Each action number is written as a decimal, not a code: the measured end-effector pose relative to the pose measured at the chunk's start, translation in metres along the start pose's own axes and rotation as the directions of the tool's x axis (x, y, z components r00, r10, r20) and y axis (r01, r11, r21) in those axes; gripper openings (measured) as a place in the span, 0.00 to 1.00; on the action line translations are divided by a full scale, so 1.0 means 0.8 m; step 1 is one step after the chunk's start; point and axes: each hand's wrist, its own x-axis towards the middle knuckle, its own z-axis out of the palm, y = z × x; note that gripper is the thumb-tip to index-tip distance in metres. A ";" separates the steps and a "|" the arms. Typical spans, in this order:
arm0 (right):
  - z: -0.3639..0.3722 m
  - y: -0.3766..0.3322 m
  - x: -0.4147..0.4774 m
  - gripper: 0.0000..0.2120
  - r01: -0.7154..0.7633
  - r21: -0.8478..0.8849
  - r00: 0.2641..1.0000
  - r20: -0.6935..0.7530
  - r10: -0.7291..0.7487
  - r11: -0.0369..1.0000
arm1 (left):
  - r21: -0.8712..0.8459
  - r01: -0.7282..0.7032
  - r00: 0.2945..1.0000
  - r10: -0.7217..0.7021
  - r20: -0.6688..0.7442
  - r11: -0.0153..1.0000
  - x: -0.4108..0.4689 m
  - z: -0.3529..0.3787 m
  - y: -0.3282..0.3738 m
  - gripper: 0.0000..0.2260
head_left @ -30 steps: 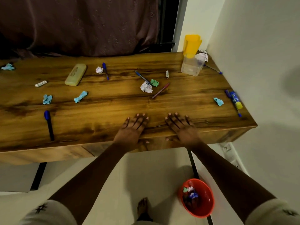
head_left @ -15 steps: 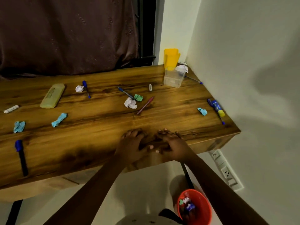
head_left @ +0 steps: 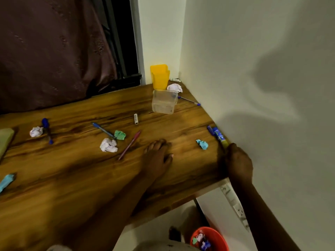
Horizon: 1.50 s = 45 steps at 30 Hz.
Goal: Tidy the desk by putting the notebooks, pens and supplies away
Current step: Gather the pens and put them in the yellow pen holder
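At the right edge of the desk (head_left: 76, 178), about 2 o'clock from our left hand (head_left: 157, 157), lies the glue stick (head_left: 219, 135), with a blue body and a yellow end, close along the wall. Our right hand (head_left: 238, 163) meets its yellow end from 5 o'clock. The fingers are bent toward it, but we cannot tell if they pinch it. A blue marker (head_left: 210, 129) lies just beside the glue stick's far end. Our left hand lies flat on the wood, fingers straight and holding nothing. A blue paper ball (head_left: 202, 144) is between both hands. At 10 o'clock from the left hand we see a red pen (head_left: 129, 147), a blue pen (head_left: 103, 130), a white paper ball (head_left: 108, 145) and a green paper ball (head_left: 120, 135). At 12 o'clock stand a clear container (head_left: 164, 102) and, behind it, a yellow cup (head_left: 159, 77). At 5 o'clock, on the floor, is a red bin (head_left: 217, 238) with papers inside.
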 end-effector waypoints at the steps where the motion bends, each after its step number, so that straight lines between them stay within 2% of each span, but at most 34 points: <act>1: 0.004 0.002 0.002 0.11 0.031 0.006 1.000 -0.005 -0.031 1.000 | -0.011 0.001 1.000 -0.001 -0.017 1.000 -0.001 0.001 0.000 0.31; 3: 0.007 0.002 0.004 0.10 0.056 0.028 0.998 -0.001 -0.056 0.998 | -0.039 -0.002 1.000 0.001 -0.028 0.999 -0.002 0.003 -0.002 0.35; 5: 0.006 0.002 0.007 0.10 0.049 0.080 0.999 0.002 -0.050 0.996 | -0.075 0.018 1.000 -0.020 -0.018 0.997 0.000 0.003 -0.003 0.33; 7: 0.001 0.000 0.007 0.12 0.060 0.137 0.998 -0.011 -0.059 0.989 | -0.175 0.070 0.997 -0.071 0.000 0.982 0.004 -0.003 0.002 0.25; 9: -0.011 -0.007 0.004 0.12 0.091 0.213 0.996 -0.035 -0.085 0.973 | -0.407 0.132 0.991 -0.135 0.023 0.904 0.010 -0.015 0.015 0.17; 11: -0.031 -0.027 0.003 0.11 0.076 0.350 0.997 -0.008 -0.078 0.934 | -0.705 0.177 0.979 -0.194 0.057 0.687 0.023 -0.034 0.036 0.14; 13: -0.047 -0.053 0.004 0.09 0.048 0.479 0.992 0.080 -0.098 0.877 | -0.914 0.207 0.964 -0.229 0.132 0.349 0.041 -0.053 0.060 0.11; 15: -0.053 -0.076 0.010 0.06 0.067 0.567 0.975 0.137 -0.175 0.821 | -0.970 0.244 0.946 -0.218 0.240 -0.007 0.063 -0.065 0.079 0.12; 17: -0.053 -0.093 0.018 0.04 0.107 0.607 0.959 0.145 -0.242 0.788 | -0.921 0.276 0.928 -0.171 0.330 -0.275 0.084 -0.068 0.090 0.15; 19: -0.054 -0.105 0.028 0.07 0.149 0.603 0.938 0.164 -0.304 0.784 | -0.861 0.278 0.919 -0.143 0.368 -0.426 0.099 -0.069 0.095 0.15; 22: -0.055 -0.113 0.046 0.11 0.154 0.629 0.911 0.207 -0.356 0.762 | -0.798 0.231 0.906 -0.176 0.385 -0.556 0.115 -0.068 0.094 0.15; 23: -0.054 -0.114 0.059 0.11 0.143 0.648 0.915 0.202 -0.350 0.748 | -0.785 0.200 0.902 -0.202 0.381 -0.586 0.120 -0.067 0.091 0.15; 25: -0.044 -0.116 0.099 0.03 0.150 0.619 0.938 0.157 -0.309 0.771 | -0.772 0.135 0.890 -0.266 0.370 -0.621 0.126 -0.068 0.082 0.14; 27: -0.021 -0.119 0.151 0.08 0.180 0.502 0.955 0.115 -0.272 0.846 | -0.777 0.104 0.877 -0.311 0.366 -0.620 0.128 -0.070 0.071 0.13; 30: 0.027 -0.130 0.223 0.13 0.265 0.319 0.941 0.119 -0.315 0.910 | -0.782 0.095 0.867 -0.336 0.369 -0.616 0.130 -0.070 0.062 0.11; 34: 0.068 -0.148 0.269 0.12 0.355 0.100 0.923 0.120 -0.365 0.930 | -0.791 0.101 0.856 -0.353 0.378 -0.603 0.133 -0.069 0.053 0.12; 37: 0.076 -0.152 0.281 0.11 0.369 0.003 0.926 0.079 -0.368 0.929 | -0.797 0.099 0.858 -0.354 0.371 -0.595 0.131 -0.068 0.048 0.14; 41: 0.074 -0.150 0.278 0.11 0.327 0.025 0.939 0.100 -0.328 0.945 | -0.782 0.087 0.860 -0.350 0.372 -0.617 0.129 -0.066 0.044 0.19; 45: 0.049 -0.131 0.247 0.09 0.245 0.193 0.947 0.163 -0.278 0.950 | -0.772 0.090 0.864 -0.335 0.375 -0.630 0.127 -0.064 0.043 0.21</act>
